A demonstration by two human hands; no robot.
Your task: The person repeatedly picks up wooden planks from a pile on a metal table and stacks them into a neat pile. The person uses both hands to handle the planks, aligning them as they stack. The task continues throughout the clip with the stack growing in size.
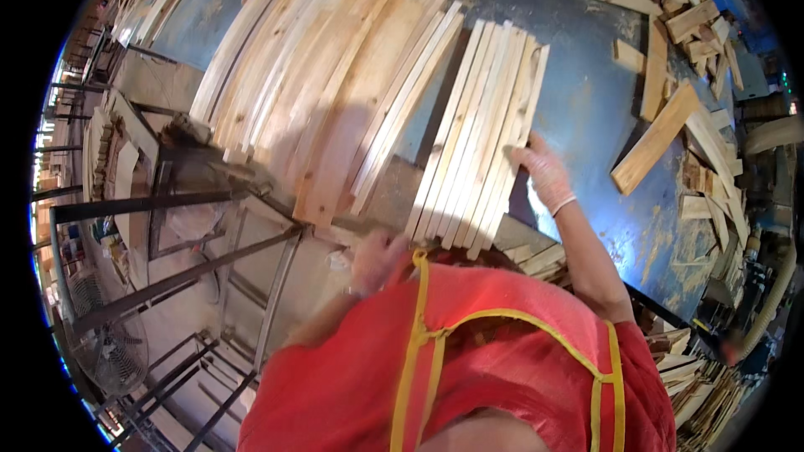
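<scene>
The stack of pale wooden strips (477, 134) lies between the person's two hands, its near end jutting past the near edge of the blue worktop (578, 109). The right hand (546, 176) sets its fingertips against the stack's right side; whether they pinch it, I can't tell. The left hand (377, 261), blurred and seemingly curled, is just beside the near left corner; its grip isn't clear.
</scene>
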